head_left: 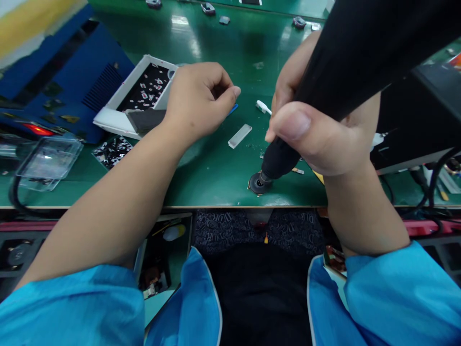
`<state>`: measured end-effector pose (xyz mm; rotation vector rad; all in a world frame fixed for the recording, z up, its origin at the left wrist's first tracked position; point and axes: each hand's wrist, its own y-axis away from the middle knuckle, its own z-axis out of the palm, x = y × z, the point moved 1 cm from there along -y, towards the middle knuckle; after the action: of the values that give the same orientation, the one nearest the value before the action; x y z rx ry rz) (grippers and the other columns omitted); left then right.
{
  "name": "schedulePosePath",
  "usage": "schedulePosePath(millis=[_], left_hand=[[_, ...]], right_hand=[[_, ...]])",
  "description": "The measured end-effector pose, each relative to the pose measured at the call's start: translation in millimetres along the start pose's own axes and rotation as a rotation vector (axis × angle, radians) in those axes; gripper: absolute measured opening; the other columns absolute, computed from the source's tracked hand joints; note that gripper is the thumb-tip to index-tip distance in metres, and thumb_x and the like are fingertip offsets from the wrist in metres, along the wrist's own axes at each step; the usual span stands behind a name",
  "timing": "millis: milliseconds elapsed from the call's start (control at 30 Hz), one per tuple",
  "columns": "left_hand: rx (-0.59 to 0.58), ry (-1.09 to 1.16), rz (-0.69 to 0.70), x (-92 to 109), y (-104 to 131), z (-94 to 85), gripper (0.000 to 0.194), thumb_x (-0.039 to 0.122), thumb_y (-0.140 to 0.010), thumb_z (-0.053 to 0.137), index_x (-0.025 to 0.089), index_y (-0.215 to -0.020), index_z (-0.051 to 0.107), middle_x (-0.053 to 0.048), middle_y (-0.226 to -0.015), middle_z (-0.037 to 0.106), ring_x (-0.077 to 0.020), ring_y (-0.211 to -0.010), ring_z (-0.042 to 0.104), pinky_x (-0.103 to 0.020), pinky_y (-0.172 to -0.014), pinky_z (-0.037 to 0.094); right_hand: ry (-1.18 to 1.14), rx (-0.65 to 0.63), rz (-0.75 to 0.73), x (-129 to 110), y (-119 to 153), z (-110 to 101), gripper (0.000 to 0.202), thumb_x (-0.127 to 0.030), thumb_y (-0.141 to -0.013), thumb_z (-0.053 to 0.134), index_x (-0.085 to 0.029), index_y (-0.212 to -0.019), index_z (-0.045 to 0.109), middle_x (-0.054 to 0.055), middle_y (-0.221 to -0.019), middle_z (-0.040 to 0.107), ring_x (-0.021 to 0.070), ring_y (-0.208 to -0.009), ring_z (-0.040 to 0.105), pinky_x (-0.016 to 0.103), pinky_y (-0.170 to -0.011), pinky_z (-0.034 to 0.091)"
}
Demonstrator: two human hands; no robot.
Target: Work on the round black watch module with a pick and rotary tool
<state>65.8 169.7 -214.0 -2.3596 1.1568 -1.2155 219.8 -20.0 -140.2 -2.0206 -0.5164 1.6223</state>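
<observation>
My right hand point(320, 139) is wrapped round a thick black electric screwdriver point(345, 57), held at a slant. Its tip meets a small round dark part point(260, 183) with coppery tabs, lying near the table's front edge. My left hand point(200, 98) is raised over the table to the left, fingers curled and thumb against them; whatever it pinches, if anything, is hidden. A bit of a blue thing point(233, 109) shows just past the thumb. Between the hands lies a clear, narrow block point(240, 136). A white-headed brush point(263, 106) is partly behind my right hand.
At left stands a white box point(104, 117) with many tiny parts on a dark bed, beside a blue machine point(97, 72). A clear plastic case point(50, 161) and a bag of small black parts point(112, 151) are nearby. Small square-looking housings point(208, 8) line the back.
</observation>
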Motion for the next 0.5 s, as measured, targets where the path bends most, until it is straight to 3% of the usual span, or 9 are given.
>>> schedulePosePath(millis=[300,500], left_hand=[[-0.006,0.005,-0.032,1.9,0.1,-1.1,0.032,0.028,-0.096,0.077,0.017,-0.072,0.059,0.000,-0.073,0.055,-0.0123,-0.075,0.049,-0.031,-0.081,0.034],[-0.002,-0.019,-0.013,-2.4,0.0,-0.1,0.037,0.035,-0.098,0.076,0.018,-0.072,0.056,0.000,-0.073,0.051,-0.0130,-0.076,0.051,-0.032,-0.080,0.034]], right_hand=[[0.047,0.000,-0.014,2.2,0.0,0.2,0.017,-0.024,-0.100,0.089,-0.022,-0.083,0.088,-0.001,-0.089,0.075,0.0147,-0.085,0.064,0.029,-0.093,0.062],[0.120,-0.005,-0.044,2.9,1.5,-0.9,0.019,-0.026,-0.104,0.086,-0.024,-0.086,0.087,-0.001,-0.096,0.080,0.0156,-0.086,0.063,0.029,-0.097,0.063]])
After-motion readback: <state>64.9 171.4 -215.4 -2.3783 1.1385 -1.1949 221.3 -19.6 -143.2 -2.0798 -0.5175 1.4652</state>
